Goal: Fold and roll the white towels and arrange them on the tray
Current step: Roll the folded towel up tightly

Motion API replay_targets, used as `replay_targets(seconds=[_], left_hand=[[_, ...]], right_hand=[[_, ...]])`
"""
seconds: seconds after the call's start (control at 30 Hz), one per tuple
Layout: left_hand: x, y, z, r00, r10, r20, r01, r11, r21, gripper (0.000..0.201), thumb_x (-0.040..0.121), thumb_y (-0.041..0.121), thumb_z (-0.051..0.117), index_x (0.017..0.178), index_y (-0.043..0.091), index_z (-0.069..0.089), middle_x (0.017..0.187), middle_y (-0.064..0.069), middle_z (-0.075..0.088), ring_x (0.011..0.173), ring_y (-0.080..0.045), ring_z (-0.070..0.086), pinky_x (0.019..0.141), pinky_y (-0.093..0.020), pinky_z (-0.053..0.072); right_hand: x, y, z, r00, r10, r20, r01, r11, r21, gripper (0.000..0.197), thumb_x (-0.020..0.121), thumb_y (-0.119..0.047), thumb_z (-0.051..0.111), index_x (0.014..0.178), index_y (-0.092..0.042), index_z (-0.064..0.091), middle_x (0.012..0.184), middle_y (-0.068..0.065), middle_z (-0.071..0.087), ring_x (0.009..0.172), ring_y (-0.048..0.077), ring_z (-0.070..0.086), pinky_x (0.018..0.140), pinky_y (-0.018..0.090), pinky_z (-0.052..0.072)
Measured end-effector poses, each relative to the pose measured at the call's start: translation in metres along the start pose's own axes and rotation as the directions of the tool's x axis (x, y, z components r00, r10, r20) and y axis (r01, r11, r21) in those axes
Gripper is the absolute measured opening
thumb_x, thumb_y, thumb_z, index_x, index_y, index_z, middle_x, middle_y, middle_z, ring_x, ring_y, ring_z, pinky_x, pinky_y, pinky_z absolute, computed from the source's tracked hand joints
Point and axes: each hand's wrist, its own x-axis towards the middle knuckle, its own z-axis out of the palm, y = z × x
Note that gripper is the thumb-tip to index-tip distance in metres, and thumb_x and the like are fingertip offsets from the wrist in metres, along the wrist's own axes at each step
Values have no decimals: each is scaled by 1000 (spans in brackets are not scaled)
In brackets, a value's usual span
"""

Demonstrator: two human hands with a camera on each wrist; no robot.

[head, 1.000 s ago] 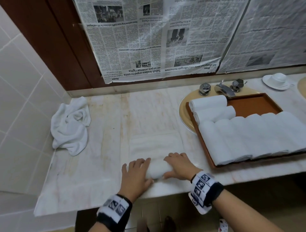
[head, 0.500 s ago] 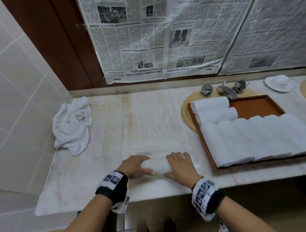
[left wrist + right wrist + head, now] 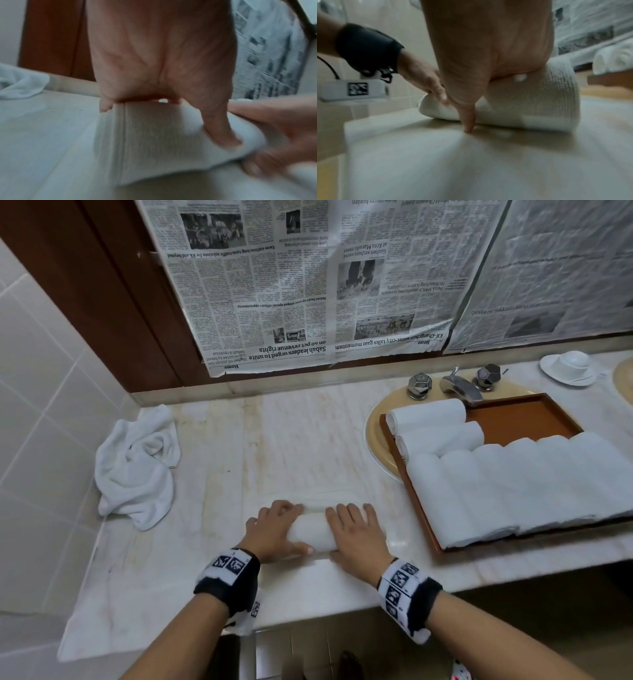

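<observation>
Rolled farther from you than a moment ago, the towel roll (image 3: 313, 531) lies on the worktop (image 3: 191, 563); your left hand (image 3: 274, 529) and right hand (image 3: 356, 534) curl over it. Beyond, right, rolled towels (image 3: 496, 487) fill the tray (image 3: 527, 417).

White is seen on the half-rolled towel (image 3: 313, 530), the rolled towels (image 3: 513, 484) and the crumpled towel (image 3: 137, 463). The tray (image 3: 524, 419) is coloured reddish brown, and the bench (image 3: 301, 436) is pale cream marble streaked with tan. Black-and-white print is shown on the newspaper (image 3: 308, 278). The wristbands (image 3: 229, 580) are patterned with black-and-white squares.
</observation>
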Motion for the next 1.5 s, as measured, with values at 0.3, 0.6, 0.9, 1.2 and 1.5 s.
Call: replay_targets(seconds=[0.3, 0.6, 0.9, 1.2, 1.5], left_hand=[[-8, 19, 23, 956, 6, -293, 21, 996, 88, 85, 75, 77, 36, 147, 33, 41, 138, 3, 49, 126, -24, 47, 109, -48, 27], [35, 6, -21, 991, -12, -136, 11, 1000, -13, 89, 79, 74, 59, 153, 33, 30, 150, 4, 34, 135, -24, 36, 110, -47, 31], [48, -4, -26, 989, -60, -137, 75, 991, 108, 99, 66, 75, 64, 148, 37, 23, 143, 8, 43, 128, -22, 43, 106, -48, 32], [56, -25, -48, 966, 5, 258, 49, 978, -204, 90, 62, 59, 79, 137, 29, 41, 124, 5, 52, 108, -18, 53, 92, -32, 44], [33, -15, -32, 968, 50, 247, -17, 991, -133, 66, 62, 61, 73, 118, 33, 53, 116, 4, 47, 103, -19, 52, 92, -37, 49]], right_hand=[[48, 31, -46, 978, -107, 181, 63, 970, 236, 73, 74, -53, 64, 135, -19, 43, 130, 4, 45, 121, 26, 42, 103, 44, 30], [51, 23, -13, 993, -67, -92, 71, 997, 41, 79, 65, -38, 74, 135, -13, 45, 127, 9, 53, 118, 32, 51, 110, 55, 30], [108, 56, -57, 977, -88, 192, 56, 985, 163, 95, 64, -72, 60, 145, -33, 30, 146, -2, 38, 134, 24, 36, 109, 54, 23], [72, 76, -49, 938, 43, 344, -200, 876, 438, 85, 65, -47, 83, 139, -31, 44, 125, -3, 46, 115, 22, 50, 94, 36, 45], [55, 72, -56, 857, 42, 514, -311, 837, 450, 76, 56, -47, 90, 121, -35, 53, 110, -7, 42, 105, 18, 50, 76, 41, 61]])
